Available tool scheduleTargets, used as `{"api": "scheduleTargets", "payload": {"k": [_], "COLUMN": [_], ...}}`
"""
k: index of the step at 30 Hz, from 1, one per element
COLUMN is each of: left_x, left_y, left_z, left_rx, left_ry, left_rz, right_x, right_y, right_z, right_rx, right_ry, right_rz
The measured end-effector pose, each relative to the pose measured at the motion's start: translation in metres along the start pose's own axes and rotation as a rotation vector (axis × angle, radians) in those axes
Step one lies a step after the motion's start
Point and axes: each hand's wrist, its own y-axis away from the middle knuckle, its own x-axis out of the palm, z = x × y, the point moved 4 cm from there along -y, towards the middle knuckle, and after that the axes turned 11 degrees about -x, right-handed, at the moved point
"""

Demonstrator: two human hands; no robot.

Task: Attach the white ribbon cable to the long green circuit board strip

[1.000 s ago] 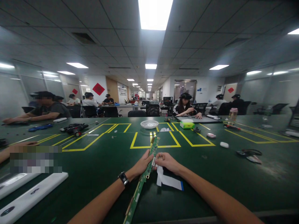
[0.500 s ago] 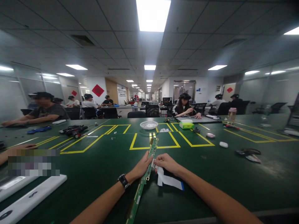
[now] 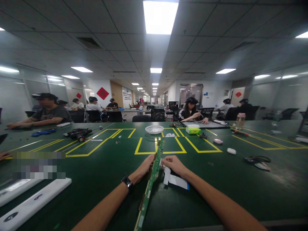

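Note:
A long, narrow green circuit board (image 3: 150, 184) slants up from the bottom edge, between my forearms. My left hand (image 3: 146, 164), with a dark watch on its wrist, is closed round the board's left edge, its fingertips partly hidden behind it. At the board's right edge, my right hand (image 3: 175, 166) pinches the end of a white flat ribbon cable (image 3: 176, 182) beside a small pale connector. The cable hangs below my right hand, folded once, with a blue tip at its free end. I cannot tell whether its pinched end sits in the connector.
Yellow tape marks the green table (image 3: 202, 199). A white basket (image 3: 154, 129) and a green-and-white box (image 3: 193, 130) stand farther off. White bars (image 3: 38, 200) lie at left, a black tool (image 3: 78, 133) behind them. Across the table sits a co-worker (image 3: 191, 112); others sit around.
The board has turned in my left hand, and my left thumb no longer shows across its face. My right hand and the cable are slightly higher. A co-worker's hand at left has drawn back.

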Motion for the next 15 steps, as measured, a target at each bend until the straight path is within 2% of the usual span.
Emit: {"api": "scheduleTargets", "payload": {"k": [3,6,9,11,13,15], "left_x": [-0.023,-0.042,-0.051,-0.052,-0.049,-0.046], "left_y": [-0.010,-0.015,-0.016,-0.016,-0.015,-0.014], "left_z": [0.004,0.004,0.000,-0.002,-0.003,-0.003], "left_rx": [0.028,0.088,0.157,0.186,0.213,0.252], "left_ry": [-0.139,-0.271,-0.346,-0.377,-0.399,-0.426], "left_rz": [-0.263,-0.413,-0.484,-0.503,-0.507,-0.502], "right_x": [-0.024,-0.053,-0.081,-0.091,-0.090,-0.080], "right_y": [-0.004,-0.004,-0.001,0.002,0.002,0.002], "right_z": [-0.007,-0.014,-0.025,-0.026,-0.024,-0.020], "right_rx": [-0.005,0.014,0.116,0.111,0.027,-0.102], "right_ry": [0.325,0.647,0.826,0.887,0.918,0.922], "right_rz": [-0.107,-0.189,-0.188,-0.171,-0.118,-0.014]}}
